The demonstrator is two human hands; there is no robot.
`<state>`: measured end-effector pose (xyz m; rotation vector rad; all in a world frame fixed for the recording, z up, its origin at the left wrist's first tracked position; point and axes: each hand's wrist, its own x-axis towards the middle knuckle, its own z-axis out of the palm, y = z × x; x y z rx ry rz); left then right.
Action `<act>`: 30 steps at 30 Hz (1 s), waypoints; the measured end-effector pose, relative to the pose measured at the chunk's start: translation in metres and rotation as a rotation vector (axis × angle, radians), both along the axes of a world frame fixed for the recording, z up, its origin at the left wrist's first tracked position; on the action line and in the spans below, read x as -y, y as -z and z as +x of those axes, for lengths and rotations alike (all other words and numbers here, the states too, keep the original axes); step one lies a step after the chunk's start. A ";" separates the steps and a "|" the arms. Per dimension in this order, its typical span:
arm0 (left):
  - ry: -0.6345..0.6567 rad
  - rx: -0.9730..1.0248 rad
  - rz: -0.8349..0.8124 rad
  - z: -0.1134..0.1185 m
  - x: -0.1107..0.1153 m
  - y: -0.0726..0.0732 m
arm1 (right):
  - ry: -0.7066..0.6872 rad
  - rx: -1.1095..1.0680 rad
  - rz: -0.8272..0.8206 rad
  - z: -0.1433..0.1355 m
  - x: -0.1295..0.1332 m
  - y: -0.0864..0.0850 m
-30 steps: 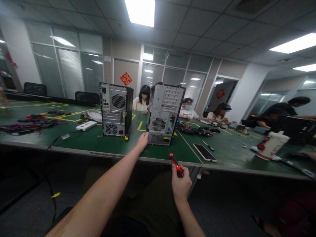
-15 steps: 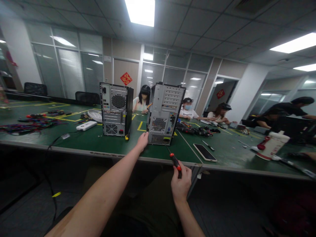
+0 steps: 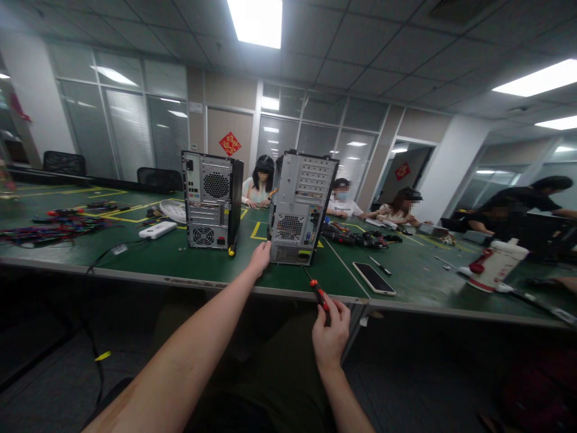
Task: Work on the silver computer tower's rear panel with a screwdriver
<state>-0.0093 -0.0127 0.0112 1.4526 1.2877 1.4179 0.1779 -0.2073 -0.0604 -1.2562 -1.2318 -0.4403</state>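
Note:
A grey computer case [image 3: 288,225] stands upright on the green table, its rear panel of vents and ports facing me. My left hand [image 3: 260,258] is closed at its lower left edge, with the fingertips partly hidden. Between the fingers of my right hand [image 3: 332,328] is the handle of a red-and-black screwdriver [image 3: 318,293]. Its shaft slants up and left, with the tip close to the bottom edge of the case; whether it touches cannot be made out. To the left stands a second computer case [image 3: 207,201], and a yellow-ended tool [image 3: 231,251] lies by its base.
A smartphone [image 3: 374,278] and a pen-like tool [image 3: 380,265] lie to the right, before a white tumbler [image 3: 498,264]. Leftward are a white power strip [image 3: 157,230] and tangled cables [image 3: 58,230]. Several people sit across the table.
The fingers of my right hand have shifted slightly on the screwdriver handle. My left hand and both cases stay where they were.

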 end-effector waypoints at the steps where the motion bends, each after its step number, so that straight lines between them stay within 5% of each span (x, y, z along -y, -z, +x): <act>1: 0.000 -0.005 0.014 0.000 -0.001 0.001 | 0.000 -0.013 -0.006 -0.001 0.000 -0.001; 13: 0.001 0.003 0.000 0.000 -0.001 0.000 | -0.072 -0.327 -0.194 0.001 0.000 0.001; 30: -0.002 0.010 -0.016 0.000 0.001 -0.001 | -0.017 -0.016 -0.040 0.002 -0.001 0.001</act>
